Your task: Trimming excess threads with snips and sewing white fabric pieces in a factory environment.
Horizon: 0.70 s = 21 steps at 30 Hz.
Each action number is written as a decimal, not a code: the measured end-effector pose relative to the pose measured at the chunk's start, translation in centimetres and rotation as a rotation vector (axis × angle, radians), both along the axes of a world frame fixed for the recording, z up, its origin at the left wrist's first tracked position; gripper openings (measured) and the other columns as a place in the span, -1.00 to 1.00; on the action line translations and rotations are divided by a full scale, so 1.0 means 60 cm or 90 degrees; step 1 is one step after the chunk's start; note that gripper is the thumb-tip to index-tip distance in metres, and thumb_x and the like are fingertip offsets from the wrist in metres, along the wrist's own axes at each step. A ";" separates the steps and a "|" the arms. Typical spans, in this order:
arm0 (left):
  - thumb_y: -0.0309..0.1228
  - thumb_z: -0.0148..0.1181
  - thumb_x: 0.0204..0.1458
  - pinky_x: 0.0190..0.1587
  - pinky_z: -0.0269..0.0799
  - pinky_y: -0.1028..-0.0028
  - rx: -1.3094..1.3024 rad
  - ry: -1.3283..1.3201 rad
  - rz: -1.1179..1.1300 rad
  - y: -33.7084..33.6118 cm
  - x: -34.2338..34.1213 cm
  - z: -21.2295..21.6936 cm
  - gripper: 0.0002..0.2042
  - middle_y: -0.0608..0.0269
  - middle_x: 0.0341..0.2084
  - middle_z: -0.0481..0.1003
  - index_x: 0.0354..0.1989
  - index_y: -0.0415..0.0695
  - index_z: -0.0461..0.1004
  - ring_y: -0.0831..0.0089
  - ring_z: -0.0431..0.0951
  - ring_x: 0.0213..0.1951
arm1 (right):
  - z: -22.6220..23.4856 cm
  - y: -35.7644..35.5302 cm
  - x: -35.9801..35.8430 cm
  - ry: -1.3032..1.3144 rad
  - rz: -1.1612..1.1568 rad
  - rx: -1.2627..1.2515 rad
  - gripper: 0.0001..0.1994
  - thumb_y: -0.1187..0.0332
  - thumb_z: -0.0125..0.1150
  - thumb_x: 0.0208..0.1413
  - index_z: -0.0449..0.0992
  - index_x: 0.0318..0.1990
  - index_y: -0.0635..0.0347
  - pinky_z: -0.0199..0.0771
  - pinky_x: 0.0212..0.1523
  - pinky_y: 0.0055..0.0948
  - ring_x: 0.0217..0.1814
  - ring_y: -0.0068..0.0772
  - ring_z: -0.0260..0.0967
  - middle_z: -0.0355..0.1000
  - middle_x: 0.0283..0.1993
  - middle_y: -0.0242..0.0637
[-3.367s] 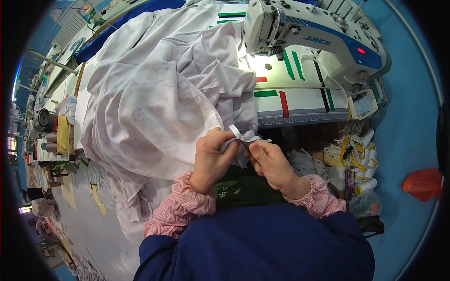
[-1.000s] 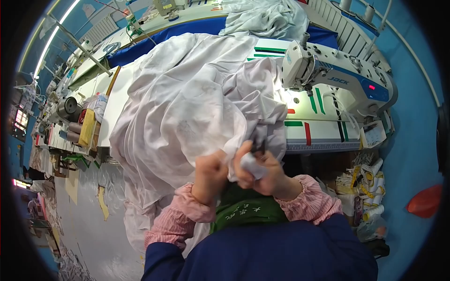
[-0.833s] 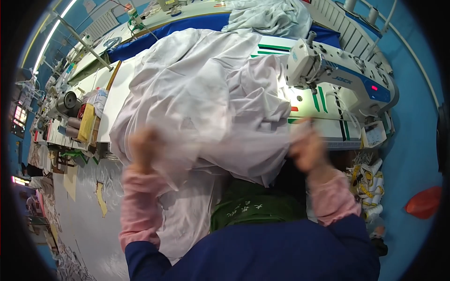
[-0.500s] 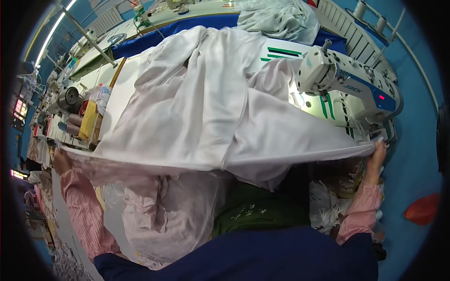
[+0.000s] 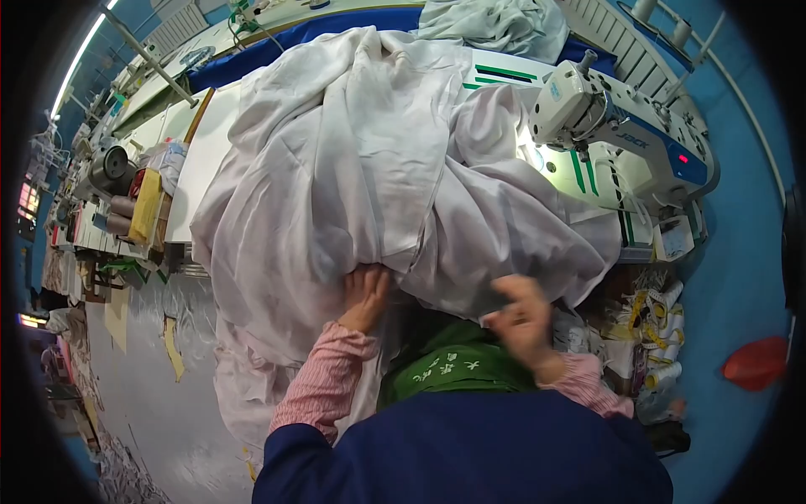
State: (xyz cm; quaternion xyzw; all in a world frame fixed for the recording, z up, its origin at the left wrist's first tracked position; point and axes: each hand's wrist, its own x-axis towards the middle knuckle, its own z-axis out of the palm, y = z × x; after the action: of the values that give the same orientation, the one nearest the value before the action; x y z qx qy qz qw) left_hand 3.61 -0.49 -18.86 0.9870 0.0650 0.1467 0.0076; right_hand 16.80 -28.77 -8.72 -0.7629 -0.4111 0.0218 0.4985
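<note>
The left hand (image 5: 366,296) is pressing into the underside of the white cloth (image 5: 369,176), its fingertips buried in the folds. The right hand (image 5: 522,317) is blurring just under the cloth's hem; its grip cannot be told. The soft, creased cloth is lying heaped on the counter (image 5: 195,160) beside the sewing machine (image 5: 617,122), no longer stretched wide between both arms.

White cloth (image 5: 361,176), pink striped sleeves (image 5: 323,386), green patterned apron (image 5: 453,365), white-and-blue sewing machine (image 5: 621,126).
</note>
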 end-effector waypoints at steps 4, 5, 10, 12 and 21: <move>-0.58 0.01 -0.20 -0.15 0.32 0.26 -0.195 -0.193 0.047 0.014 -0.023 0.027 -0.71 0.06 -0.27 0.40 -0.21 -0.19 0.38 0.08 0.41 -0.19 | -0.052 0.074 -0.042 0.101 0.098 -0.048 -0.48 0.34 0.40 -0.13 0.37 0.00 0.36 0.41 -0.38 -0.60 -0.18 -0.51 0.36 0.35 -0.05 -0.12; -0.64 0.00 -0.21 -0.24 0.35 0.31 -0.296 -0.223 0.060 0.001 -0.034 0.057 -0.71 0.09 -0.36 0.41 -0.23 -0.21 0.38 0.09 0.43 -0.29 | -0.045 0.092 -0.048 0.131 0.103 0.014 -0.41 0.36 0.41 -0.15 0.31 0.06 0.37 0.41 -0.39 -0.60 -0.18 -0.53 0.34 0.34 -0.02 -0.13; -0.73 -0.02 -0.15 -0.42 0.39 0.37 -0.692 -0.151 0.128 -0.069 -0.057 0.240 -0.80 0.06 -0.61 0.40 -0.33 -0.25 0.41 0.08 0.47 -0.51 | 0.056 0.170 -0.055 0.187 0.138 0.019 -0.29 0.56 0.35 -0.16 0.15 0.20 0.39 0.43 -0.22 -0.61 -0.08 -0.55 0.32 0.26 0.12 -0.06; -0.72 0.01 -0.16 -0.47 0.37 0.40 -0.533 -0.173 0.010 -0.058 -0.054 0.296 -0.81 0.08 -0.65 0.38 -0.34 -0.24 0.42 0.14 0.45 -0.57 | 0.079 0.176 -0.043 0.409 0.124 0.133 -0.49 0.61 0.20 -0.12 0.30 0.08 0.38 0.39 -0.35 -0.55 -0.18 -0.62 0.37 0.45 -0.10 -0.17; -0.46 0.06 -0.18 -0.55 0.27 0.37 0.103 0.033 -0.104 0.192 -0.060 0.397 -0.94 0.30 -0.68 0.30 -0.48 -0.06 0.38 0.34 0.36 -0.61 | 0.163 -0.020 0.101 0.077 -0.094 -0.125 -0.83 0.30 0.18 -0.01 0.44 -0.43 0.22 0.29 -0.46 -0.36 -0.51 -0.30 0.34 0.41 -0.51 -0.22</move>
State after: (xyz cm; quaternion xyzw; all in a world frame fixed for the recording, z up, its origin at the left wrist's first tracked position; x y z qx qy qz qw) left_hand -0.02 11.05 4.97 0.9898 -0.0275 0.1251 -0.0619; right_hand 22.88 -29.96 1.05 -0.8333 -0.3190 0.0711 0.4458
